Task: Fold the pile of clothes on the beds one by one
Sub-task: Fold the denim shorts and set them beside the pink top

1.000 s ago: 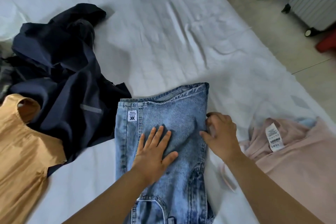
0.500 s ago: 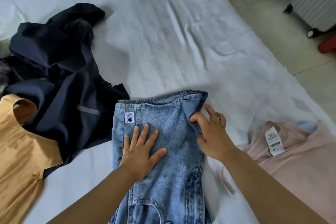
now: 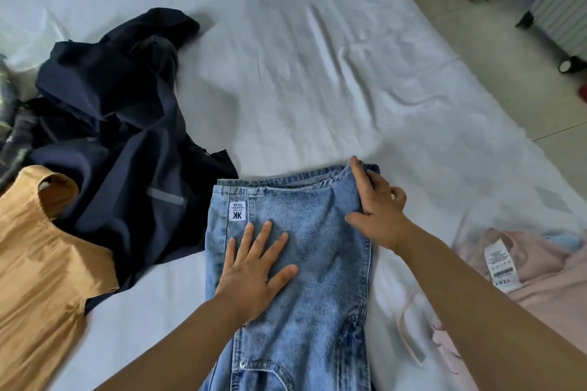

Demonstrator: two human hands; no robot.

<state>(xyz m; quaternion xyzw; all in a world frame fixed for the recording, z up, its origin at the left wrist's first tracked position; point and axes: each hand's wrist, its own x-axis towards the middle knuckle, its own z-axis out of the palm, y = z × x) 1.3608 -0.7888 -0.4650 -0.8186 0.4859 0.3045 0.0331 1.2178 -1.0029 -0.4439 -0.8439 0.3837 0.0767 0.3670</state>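
Note:
Light-blue denim jeans [image 3: 317,270] lie folded lengthwise on the white bed sheet [image 3: 317,73], with the waistband and its white label at the far end. My left hand [image 3: 254,263] presses flat on the denim just below the label, fingers spread. At the far right corner of the waistband, my right hand [image 3: 378,209] holds the edge. Its index finger lies along the edge, the thumb bunches the cloth and the other fingers are curled. A crumpled dark navy garment [image 3: 127,152] and an orange sleeveless top [image 3: 41,263] lie to the left.
A pale pink garment [image 3: 540,279] with a white care label lies at the right, by the bed's edge. Grey-patterned cloth shows at the far left. Beyond the bed's right side are a tiled floor, a ribbed grey suitcase [image 3: 562,9] and a dark bag.
My right hand has slid up the jeans' right edge to the waistband corner. My left hand has shifted slightly left, still pressing flat on the denim.

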